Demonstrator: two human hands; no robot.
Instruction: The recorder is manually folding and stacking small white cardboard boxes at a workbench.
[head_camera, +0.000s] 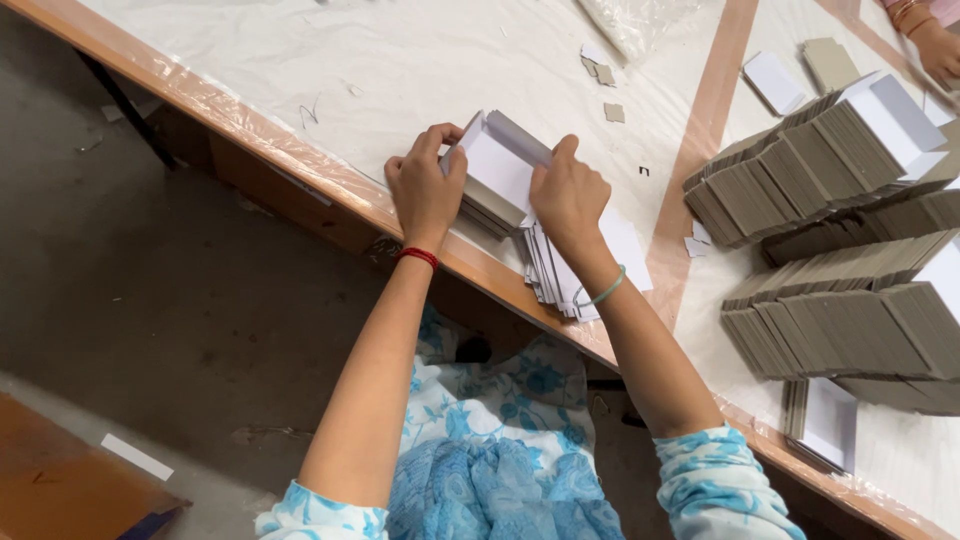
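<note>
From the head view I see my left hand (425, 190) and right hand (567, 195) both closed in a firm grip on a shallow grey cardboard tray with a white lining (497, 165), held over a small stack of the same trays at the near edge of the plastic-covered white tabletop (400, 50). Just beside my right wrist lies a fanned pile of white paper sheets (560, 275), and well to the right sit long rows of stacked grey cardboard trays (830, 320).

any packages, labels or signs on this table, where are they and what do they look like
Shallow box tray: held by left hand and right hand at the table edge; rectangular, white inside, grey board walls.
Nested tray rows: right side; grey, white-lined.
Plastic bag: top centre; clear, crumpled.
No labels or signs visible.
</note>
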